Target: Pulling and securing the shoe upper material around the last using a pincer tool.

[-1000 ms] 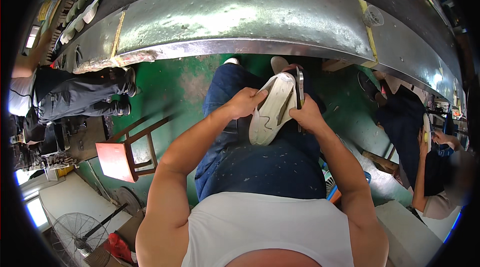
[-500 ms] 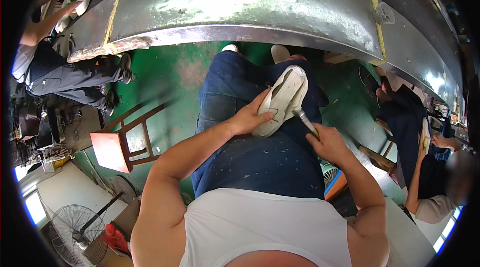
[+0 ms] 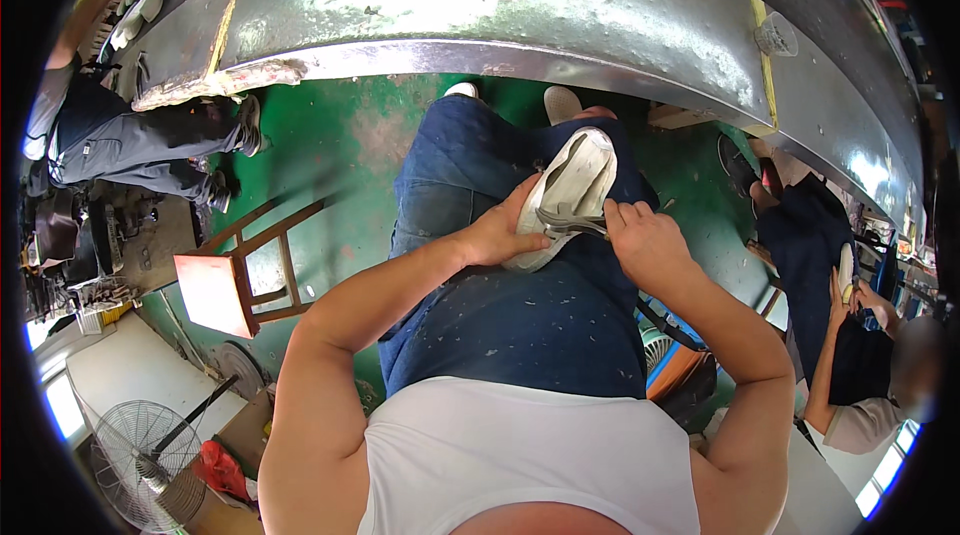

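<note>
Fingers of the left hand (image 3: 497, 236) clamp the pale shoe upper (image 3: 572, 178), underside-up above the lap (image 3: 435, 165), while the right hand's (image 3: 645, 247) close on a pincer-like metal tool (image 3: 570, 221), now swung from the shoe's edge across its underside, apparently to work there.
</note>
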Available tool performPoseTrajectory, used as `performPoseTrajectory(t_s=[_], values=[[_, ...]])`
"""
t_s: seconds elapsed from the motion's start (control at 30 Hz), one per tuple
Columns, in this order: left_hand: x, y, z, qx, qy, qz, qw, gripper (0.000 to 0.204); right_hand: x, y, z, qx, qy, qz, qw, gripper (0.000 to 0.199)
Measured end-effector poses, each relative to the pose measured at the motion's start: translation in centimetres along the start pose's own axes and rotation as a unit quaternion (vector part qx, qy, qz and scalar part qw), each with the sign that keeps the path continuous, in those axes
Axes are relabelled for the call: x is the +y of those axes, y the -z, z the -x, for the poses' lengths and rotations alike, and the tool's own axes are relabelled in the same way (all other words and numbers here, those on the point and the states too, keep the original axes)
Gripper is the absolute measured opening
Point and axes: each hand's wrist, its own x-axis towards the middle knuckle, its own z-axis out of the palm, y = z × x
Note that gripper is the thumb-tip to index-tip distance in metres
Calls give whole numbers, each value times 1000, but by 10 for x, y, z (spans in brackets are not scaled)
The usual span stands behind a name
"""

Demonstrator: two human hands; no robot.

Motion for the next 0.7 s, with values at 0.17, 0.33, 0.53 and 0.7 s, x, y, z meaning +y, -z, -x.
performPoseTrajectory(t_s=[0.17,0.33,0.53,0.7], values=[[15,1,1,4,-1,-21,1000,104,8,2,-12,-59,25,-24,998,19],[-13,1,-7,0,-12,64,998,108,-9,-17,-21,-110,-12,-238,965,19],[-1,1,-4,17,-25,-2,1000,109,2,-2,-12,-129,-21,-344,930,29],[10,-7,-1,20,-8,-23,999,104,-1,5,0,-132,-66,-303,941,39]])
